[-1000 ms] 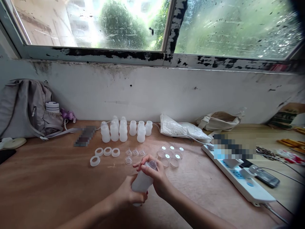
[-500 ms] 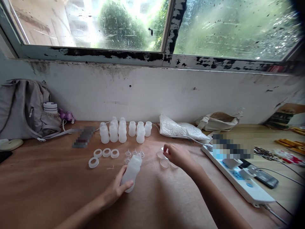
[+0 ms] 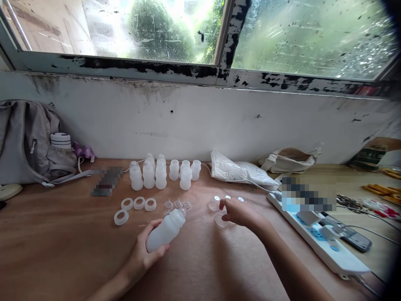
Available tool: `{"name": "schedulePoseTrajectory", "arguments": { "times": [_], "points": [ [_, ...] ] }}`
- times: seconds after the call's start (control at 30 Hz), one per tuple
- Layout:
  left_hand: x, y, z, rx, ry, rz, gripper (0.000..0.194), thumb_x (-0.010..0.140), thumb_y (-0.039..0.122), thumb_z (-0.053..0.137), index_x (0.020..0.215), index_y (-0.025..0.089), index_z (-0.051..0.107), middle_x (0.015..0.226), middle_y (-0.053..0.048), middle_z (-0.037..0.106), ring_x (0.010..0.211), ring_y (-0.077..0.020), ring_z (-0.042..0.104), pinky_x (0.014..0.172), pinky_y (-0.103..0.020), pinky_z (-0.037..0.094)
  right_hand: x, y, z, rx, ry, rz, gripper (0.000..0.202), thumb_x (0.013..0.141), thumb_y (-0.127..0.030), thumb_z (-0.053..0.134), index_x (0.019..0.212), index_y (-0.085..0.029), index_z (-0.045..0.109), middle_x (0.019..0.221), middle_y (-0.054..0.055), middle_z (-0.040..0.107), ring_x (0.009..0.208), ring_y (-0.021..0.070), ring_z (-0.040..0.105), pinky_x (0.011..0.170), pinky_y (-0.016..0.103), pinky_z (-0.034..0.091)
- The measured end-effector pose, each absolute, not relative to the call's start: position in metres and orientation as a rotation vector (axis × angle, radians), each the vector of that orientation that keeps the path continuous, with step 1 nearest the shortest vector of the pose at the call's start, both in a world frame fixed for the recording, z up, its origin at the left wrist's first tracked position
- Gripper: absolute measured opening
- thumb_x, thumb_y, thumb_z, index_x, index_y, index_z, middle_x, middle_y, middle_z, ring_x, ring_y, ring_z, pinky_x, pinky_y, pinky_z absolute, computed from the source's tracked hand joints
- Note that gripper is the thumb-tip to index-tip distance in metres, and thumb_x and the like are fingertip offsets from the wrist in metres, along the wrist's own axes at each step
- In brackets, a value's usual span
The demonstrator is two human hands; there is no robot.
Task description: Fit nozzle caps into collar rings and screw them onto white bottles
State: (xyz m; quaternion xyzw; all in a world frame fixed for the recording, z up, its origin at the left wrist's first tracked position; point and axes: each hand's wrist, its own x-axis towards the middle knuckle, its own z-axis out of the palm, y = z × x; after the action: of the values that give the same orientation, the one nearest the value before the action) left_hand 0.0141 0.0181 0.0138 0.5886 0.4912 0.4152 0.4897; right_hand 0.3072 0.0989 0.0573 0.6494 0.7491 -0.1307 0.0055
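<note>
Your left hand (image 3: 141,251) has its grip wrapped round a frosted bottle (image 3: 165,231), tilted over the counter (image 3: 75,242). Your right hand (image 3: 237,212) curls at the clear caps (image 3: 213,206); I cannot tell if it holds one.

Left hand (image 3: 142,251): we see frosted plastic, matt and milky, on the bottle (image 3: 165,232) it holds; the standing bottles (image 3: 161,177) beyond it look the same. Rings (image 3: 121,223) ahead of it: smooth, whitish plastic. Just beyond and between the hands, small see-through pieces (image 3: 187,205), glossy. Clear caps (image 3: 213,205) at the right hand (image 3: 238,212): shiny plastic. Under both, we record a brown wood surface (image 3: 72,246), smooth, low sheen. Beyond the right hand, a crinkled, glossy pouch (image 3: 226,168); rightward, a smooth plastic power strip (image 3: 347,259).
</note>
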Motion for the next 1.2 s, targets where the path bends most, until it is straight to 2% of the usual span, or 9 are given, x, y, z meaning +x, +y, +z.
{"name": "schedulePoseTrajectory", "arguments": {
  "times": [0.1,0.2,0.27,0.33,0.4,0.47,0.63,0.83,1.2],
  "points": [
    [0.016,0.018,0.011,1.384,1.195,1.046,0.054,0.061,0.039,0.062,0.109,0.020,0.044,0.099,-0.006,0.054,0.085,-0.0230,0.052,0.074,-0.029,0.040,0.309,0.100,0.063,2.050,2.377,-0.452,0.015,0.066,-0.021,0.063,0.081,-0.020,0.064,0.076,0.005,0.061,0.073,0.0213,0.057,0.059,0.027,0.040],
    [0.017,0.019,0.012,1.321,1.194,1.072,0.053,0.062,0.040,0.062,0.107,0.022,0.040,0.093,-0.005,0.053,0.079,-0.0202,0.052,0.070,-0.028,0.041,0.306,0.100,0.075,2.104,2.519,-0.589,0.017,0.072,-0.030,0.058,0.086,-0.020,0.063,0.080,0.006,0.062,0.074,0.0206,0.058,0.061,0.030,0.043],
    [0.017,0.019,0.014,1.267,1.200,1.089,0.051,0.063,0.043,0.061,0.103,0.022,0.040,0.089,-0.003,0.051,0.075,-0.0187,0.051,0.066,-0.027,0.040,0.300,0.099,0.083,2.188,2.652,-0.817,0.024,0.076,-0.036,0.055,0.091,-0.019,0.062,0.086,0.007,0.062,0.073,0.0197,0.059,0.058,0.030,0.046],
    [0.017,0.019,0.015,1.243,1.205,1.106,0.048,0.062,0.043,0.062,0.100,0.022,0.041,0.087,-0.002,0.050,0.073,-0.0175,0.050,0.063,-0.025,0.040,0.291,0.098,0.088,2.240,2.739,-1.184,0.032,0.076,-0.041,0.053,0.097,-0.017,0.059,0.087,0.009,0.062,0.071,0.0195,0.060,0.051,0.029,0.048],
    [0.016,0.020,0.016,1.266,1.207,1.112,0.047,0.062,0.042,0.063,0.098,0.022,0.041,0.087,-0.001,0.049,0.072,-0.0164,0.049,0.062,-0.024,0.039,0.282,0.095,0.089,2.181,2.781,-1.533,0.037,0.076,-0.044,0.053,0.101,-0.016,0.057,0.084,0.009,0.062,0.070,0.0192,0.061,0.048,0.028,0.049],
    [0.015,0.020,0.017,1.318,1.206,1.096,0.045,0.062,0.038,0.064,0.098,0.021,0.042,0.088,-0.002,0.049,0.073,-0.0165,0.049,0.063,-0.024,0.040,0.272,0.091,0.087,2.065,2.800,-1.714,0.037,0.076,-0.044,0.054,0.100,-0.015,0.058,0.081,0.008,0.061,0.069,0.0184,0.061,0.049,0.027,0.050],
    [0.008,0.020,0.023,1.475,1.263,1.025,0.040,0.063,0.031,0.065,0.097,0.021,0.048,0.096,-0.005,0.054,0.084,-0.0211,0.051,0.072,-0.027,0.041,0.255,0.083,0.077,1.867,2.745,-1.860,0.035,0.077,-0.042,0.056,0.098,-0.015,0.060,0.073,0.005,0.061,0.064,0.0158,0.059,0.050,0.027,0.050],
    [0.006,0.019,0.025,1.560,1.274,0.993,0.038,0.063,0.027,0.064,0.098,0.021,0.050,0.098,-0.006,0.056,0.087,-0.0228,0.052,0.076,-0.030,0.041,0.244,0.077,0.074,1.755,2.677,-1.917,0.034,0.077,-0.042,0.056,0.096,-0.015,0.063,0.069,0.004,0.061,0.064,0.0161,0.059,0.051,0.027,0.049],
    [0.006,0.018,0.024,1.624,1.272,0.974,0.036,0.064,0.025,0.063,0.096,0.022,0.047,0.095,-0.004,0.056,0.084,-0.0216,0.053,0.072,-0.028,0.042,0.243,0.077,0.066,1.633,2.608,-2.066,0.032,0.076,-0.042,0.058,0.091,-0.014,0.063,0.070,0.004,0.062,0.064,0.0152,0.060,0.055,0.028,0.050]
  ]
}}
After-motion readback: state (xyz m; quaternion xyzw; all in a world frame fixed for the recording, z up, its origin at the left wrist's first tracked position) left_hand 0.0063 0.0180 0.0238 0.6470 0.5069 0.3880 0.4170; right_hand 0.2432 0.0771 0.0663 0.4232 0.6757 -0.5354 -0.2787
